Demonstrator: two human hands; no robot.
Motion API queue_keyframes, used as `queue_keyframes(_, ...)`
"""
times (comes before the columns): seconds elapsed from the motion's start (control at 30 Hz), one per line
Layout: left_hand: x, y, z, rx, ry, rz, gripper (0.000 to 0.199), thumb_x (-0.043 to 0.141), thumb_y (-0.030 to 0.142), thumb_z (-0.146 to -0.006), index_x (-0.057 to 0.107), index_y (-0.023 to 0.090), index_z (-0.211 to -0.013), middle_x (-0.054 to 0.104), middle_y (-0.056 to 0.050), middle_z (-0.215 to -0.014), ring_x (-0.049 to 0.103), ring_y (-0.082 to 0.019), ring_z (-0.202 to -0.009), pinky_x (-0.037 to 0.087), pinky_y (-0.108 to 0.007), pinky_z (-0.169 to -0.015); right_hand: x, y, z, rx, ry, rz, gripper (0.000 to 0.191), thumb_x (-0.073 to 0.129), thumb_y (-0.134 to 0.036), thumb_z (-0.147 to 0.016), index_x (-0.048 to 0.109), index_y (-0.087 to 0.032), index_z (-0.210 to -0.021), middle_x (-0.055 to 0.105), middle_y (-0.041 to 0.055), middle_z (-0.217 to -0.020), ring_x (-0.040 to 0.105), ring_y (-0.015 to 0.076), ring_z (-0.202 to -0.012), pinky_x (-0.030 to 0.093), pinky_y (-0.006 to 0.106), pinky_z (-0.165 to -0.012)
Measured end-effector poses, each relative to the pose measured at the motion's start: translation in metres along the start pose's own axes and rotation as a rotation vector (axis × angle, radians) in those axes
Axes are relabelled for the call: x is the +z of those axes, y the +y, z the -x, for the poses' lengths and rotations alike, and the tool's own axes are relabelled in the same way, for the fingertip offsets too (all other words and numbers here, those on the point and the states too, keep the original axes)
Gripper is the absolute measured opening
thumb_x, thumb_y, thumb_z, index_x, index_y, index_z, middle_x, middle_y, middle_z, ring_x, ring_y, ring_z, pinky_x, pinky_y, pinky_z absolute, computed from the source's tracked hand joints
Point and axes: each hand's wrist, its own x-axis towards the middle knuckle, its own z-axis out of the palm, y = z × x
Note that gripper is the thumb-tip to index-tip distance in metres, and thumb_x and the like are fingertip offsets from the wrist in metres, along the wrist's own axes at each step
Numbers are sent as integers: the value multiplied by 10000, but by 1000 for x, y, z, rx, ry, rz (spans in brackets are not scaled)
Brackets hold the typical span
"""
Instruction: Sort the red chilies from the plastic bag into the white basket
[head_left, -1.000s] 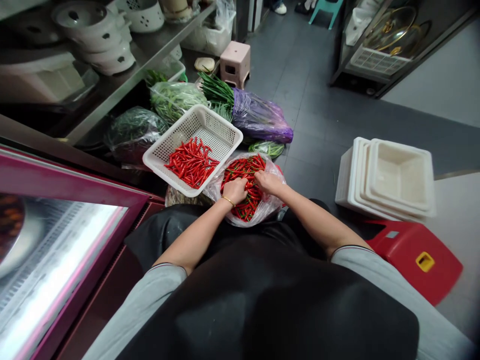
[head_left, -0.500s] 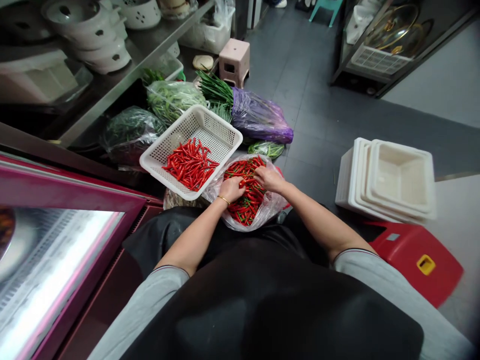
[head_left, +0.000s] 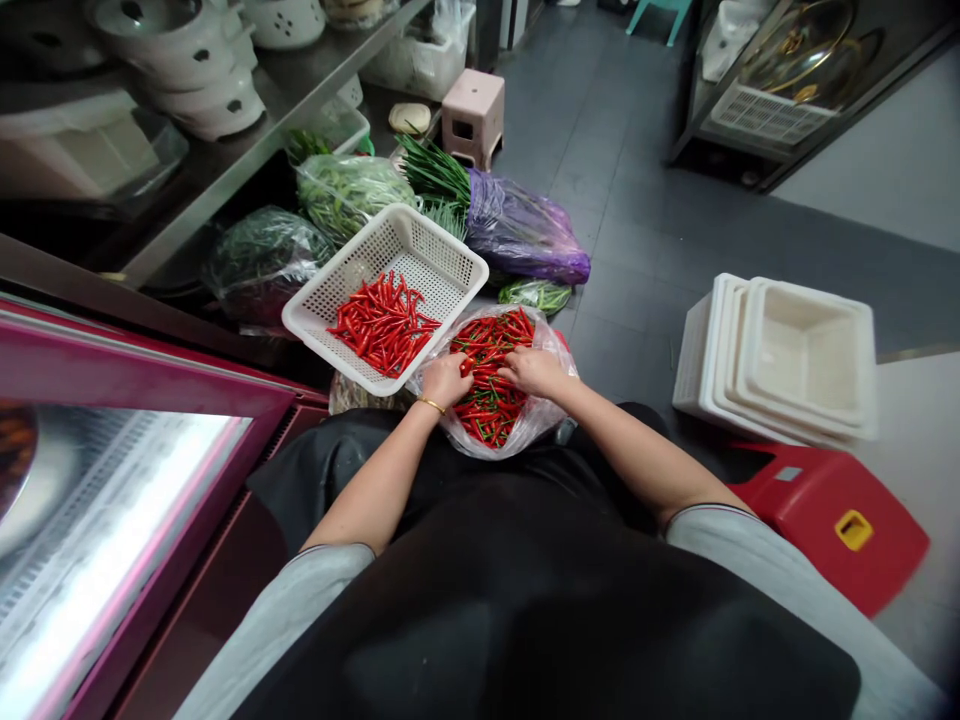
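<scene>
hands (head_left: 445,381) (head_left: 534,372) low over plastic bag (head_left: 546,418), curled, left around red chillies (head_left: 466,367), right's hold unclear

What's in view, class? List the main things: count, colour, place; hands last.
Bag: one, clear, centre
Basket: one, white, left of bag
Chillies: many, red, in both
Wrapped bundle: one, purple, beyond bag
Vegetable bags: several, green, beyond basket
Stools: two, pink and teal, top
Pots: several, white, upper left
Tubs: several, white, stacked right
Plastic item: one, red, right
Lit cabinet: one, pink-framed, left
Left hand: one, bare, at chillies
Right hand: one, bare, likewise
</scene>
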Motion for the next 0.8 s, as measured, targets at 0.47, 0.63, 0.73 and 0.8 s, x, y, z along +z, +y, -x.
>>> queue_keyframes(0.47, -17, 12, 6, 303, 1, 164, 115, 580, 214, -750, 664, 168, -814, 688, -78, -853, 617, -212, -801, 435, -299, -713, -44, -10, 3, -250, -35, -553, 276, 445, -270, -905, 627, -131, -752, 637, 34, -706, 492, 110, -612, 343, 228, -618)
queue_keyframes(0.63, -21, 10, 13, 297, 12, 405, 61, 588, 216, -705, 617, 165, -721, 631, -34, -713, 561, -163, -684, 413, -276, -667, -26, -20, 17, -211, -3, -974, 375, 299, -368, -968, 572, -148, -834, 623, 20, -689, 538, 114, -595, 404, 223, -604)
queue_keyframes(0.73, -17, -5, 15, 214, -11, 671, 153, 628, 304, -694, 612, 158, -735, 606, -4, -693, 529, -135, -652, 418, -267, -666, -8, -19, 19, -87, 0, -909, 441, 277, -450, -979, 581, -149, -871, 658, 43, -734, 584, 127, -628, 433, 230, -618)
queue_keyframes(0.8, -12, -17, 15, 89, -37, 812, 220, 668, 353, -653, 581, 156, -698, 573, 17, -656, 496, -119, -612, 414, -263, -640, 2, -22, 17, -11, -73, -580, 395, 463, -497, -912, 613, -144, -820, 685, 89, -781, 621, 168, -704, 440, 253, -650)
